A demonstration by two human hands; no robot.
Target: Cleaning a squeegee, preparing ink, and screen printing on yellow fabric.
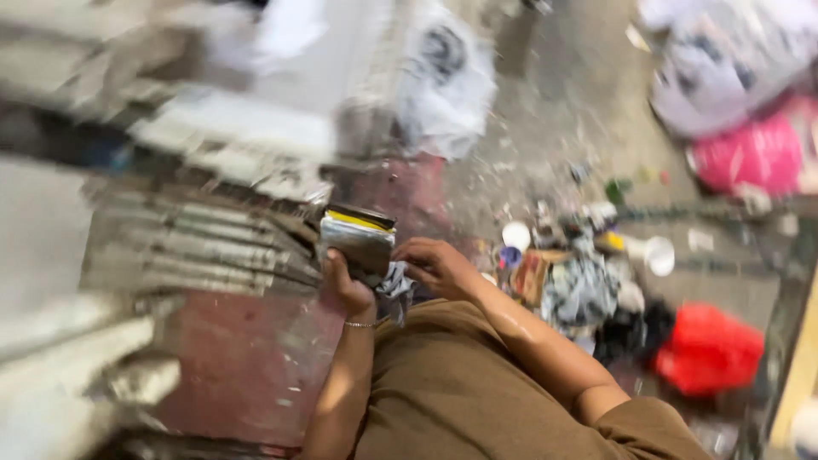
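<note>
We hold a small can (pixel 358 240) with a yellow band up before our chest, our left hand (pixel 345 285) closed around its side above a bunched rag (pixel 396 294). Our right hand (pixel 436 264) curls against the can's edge, grip unclear in the blur. Paint pots and litter (pixel 579 273) wait on the floor; little looks finished

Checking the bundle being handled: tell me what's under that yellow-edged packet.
The left hand supports the packet from below, and crumpled grey cloth hangs beneath it. The right hand touches its side. The packet's underside is covered.
</note>
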